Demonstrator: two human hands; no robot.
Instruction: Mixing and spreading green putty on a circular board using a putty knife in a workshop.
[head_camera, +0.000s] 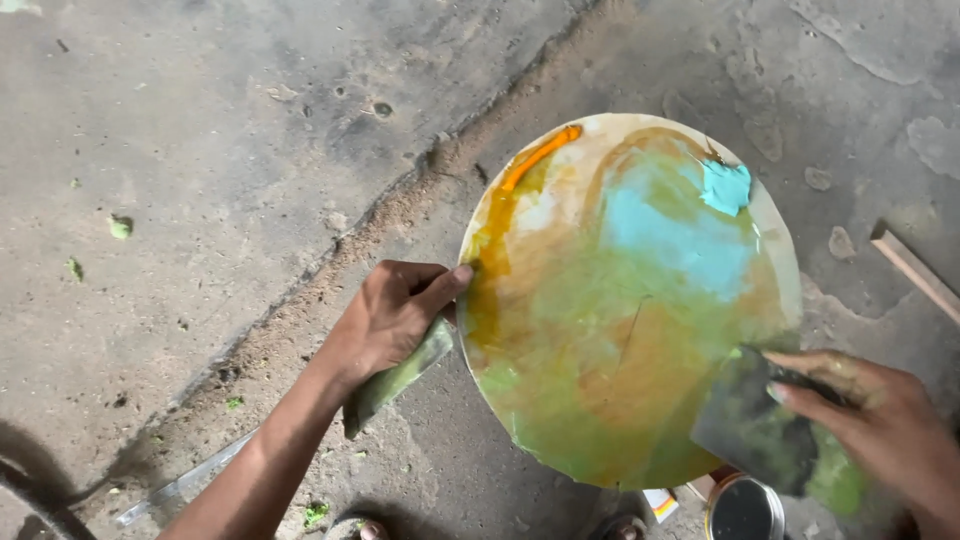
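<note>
Green-smeared scraper (750, 430) in rt hand (880, 425); tin (745, 508) below disc (630, 300).

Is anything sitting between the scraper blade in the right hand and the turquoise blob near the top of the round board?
Nothing visible does. The scraper in the right hand rests on the round board's lower right edge; between it and the turquoise blob lies only smeared colour. The left hand grips the opposite edge.
</note>
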